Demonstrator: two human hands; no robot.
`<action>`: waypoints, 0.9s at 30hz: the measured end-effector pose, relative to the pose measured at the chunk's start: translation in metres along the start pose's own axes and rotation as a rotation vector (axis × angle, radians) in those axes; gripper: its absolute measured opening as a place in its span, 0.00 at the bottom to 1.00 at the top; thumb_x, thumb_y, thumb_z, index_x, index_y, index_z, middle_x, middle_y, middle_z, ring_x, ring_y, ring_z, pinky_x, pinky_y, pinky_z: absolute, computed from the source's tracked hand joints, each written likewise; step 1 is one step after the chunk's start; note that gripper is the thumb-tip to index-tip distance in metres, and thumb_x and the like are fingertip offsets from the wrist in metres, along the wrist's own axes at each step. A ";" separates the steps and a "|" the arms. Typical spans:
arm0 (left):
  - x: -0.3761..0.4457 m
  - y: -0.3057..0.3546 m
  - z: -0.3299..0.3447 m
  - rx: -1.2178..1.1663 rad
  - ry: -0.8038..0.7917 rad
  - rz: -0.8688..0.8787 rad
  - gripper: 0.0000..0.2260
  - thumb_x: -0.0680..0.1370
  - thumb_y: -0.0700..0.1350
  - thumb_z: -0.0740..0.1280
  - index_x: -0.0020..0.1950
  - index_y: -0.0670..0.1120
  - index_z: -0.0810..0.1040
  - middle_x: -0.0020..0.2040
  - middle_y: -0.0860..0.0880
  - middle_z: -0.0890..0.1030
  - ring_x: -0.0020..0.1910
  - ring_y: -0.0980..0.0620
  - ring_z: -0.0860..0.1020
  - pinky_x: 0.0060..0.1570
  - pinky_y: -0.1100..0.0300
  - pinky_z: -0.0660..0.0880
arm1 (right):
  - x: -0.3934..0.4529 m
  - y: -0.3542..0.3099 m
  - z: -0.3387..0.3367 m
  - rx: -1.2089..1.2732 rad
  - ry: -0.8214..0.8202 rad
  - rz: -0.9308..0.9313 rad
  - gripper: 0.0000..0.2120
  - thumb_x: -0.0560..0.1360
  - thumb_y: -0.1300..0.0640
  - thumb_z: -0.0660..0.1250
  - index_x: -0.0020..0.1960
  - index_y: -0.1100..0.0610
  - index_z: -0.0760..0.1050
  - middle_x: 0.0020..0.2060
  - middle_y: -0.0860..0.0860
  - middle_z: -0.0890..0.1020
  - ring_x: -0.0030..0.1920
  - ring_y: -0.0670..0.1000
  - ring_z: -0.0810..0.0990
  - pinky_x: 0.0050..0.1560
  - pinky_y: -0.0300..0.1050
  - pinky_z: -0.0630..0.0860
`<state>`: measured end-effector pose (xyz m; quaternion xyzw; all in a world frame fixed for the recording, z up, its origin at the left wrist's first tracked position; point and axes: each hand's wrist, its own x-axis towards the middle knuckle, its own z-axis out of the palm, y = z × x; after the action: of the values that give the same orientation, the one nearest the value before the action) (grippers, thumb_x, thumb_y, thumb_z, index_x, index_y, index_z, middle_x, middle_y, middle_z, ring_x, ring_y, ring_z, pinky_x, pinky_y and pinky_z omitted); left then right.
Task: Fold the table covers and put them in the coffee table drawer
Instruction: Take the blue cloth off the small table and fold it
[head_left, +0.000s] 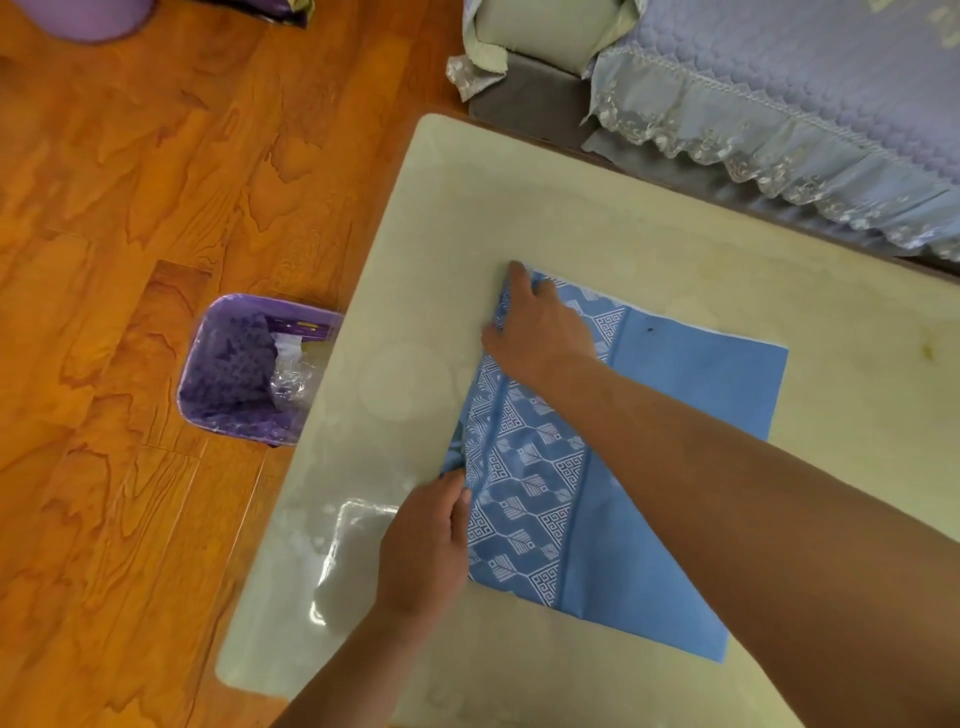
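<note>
On the bench (571, 218), a blue table cover (675, 467) is lying folded and flat. Left hand (423, 551) is pinching its near corner in a closed grip. Right hand (535, 327) is pressing flat, fingers straight, on the far corner.

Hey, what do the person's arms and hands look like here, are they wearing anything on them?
Both arms are bare as far as the picture shows: no sleeves, gloves, watch or bracelet in view. The left hand and right hand show no rings that I can make out, though most fingers are only partly visible.
</note>
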<state>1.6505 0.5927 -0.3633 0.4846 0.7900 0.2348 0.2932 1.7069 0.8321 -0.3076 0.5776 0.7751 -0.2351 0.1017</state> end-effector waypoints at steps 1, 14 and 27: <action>0.002 0.000 -0.001 -0.025 -0.009 -0.028 0.10 0.85 0.50 0.57 0.56 0.52 0.78 0.44 0.54 0.81 0.41 0.53 0.78 0.38 0.63 0.67 | 0.007 -0.004 0.002 -0.057 -0.004 -0.014 0.32 0.80 0.54 0.60 0.79 0.49 0.51 0.65 0.58 0.72 0.57 0.64 0.78 0.46 0.52 0.72; -0.009 0.000 -0.006 -0.142 0.044 0.050 0.12 0.82 0.53 0.57 0.59 0.57 0.79 0.40 0.61 0.70 0.38 0.58 0.73 0.34 0.68 0.67 | 0.005 0.008 -0.004 -0.600 -0.175 -1.282 0.18 0.67 0.61 0.56 0.48 0.57 0.82 0.54 0.56 0.82 0.63 0.64 0.76 0.72 0.60 0.65; 0.000 0.008 -0.015 -0.257 -0.041 -0.139 0.11 0.85 0.49 0.57 0.44 0.52 0.72 0.33 0.57 0.74 0.33 0.57 0.74 0.31 0.69 0.65 | 0.081 0.029 -0.054 -0.709 -0.170 -0.666 0.13 0.80 0.49 0.63 0.61 0.54 0.77 0.55 0.53 0.79 0.63 0.58 0.71 0.73 0.54 0.59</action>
<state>1.6453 0.5947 -0.3474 0.3918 0.7791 0.3032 0.3842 1.7155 0.9332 -0.3021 0.2071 0.9388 -0.0229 0.2744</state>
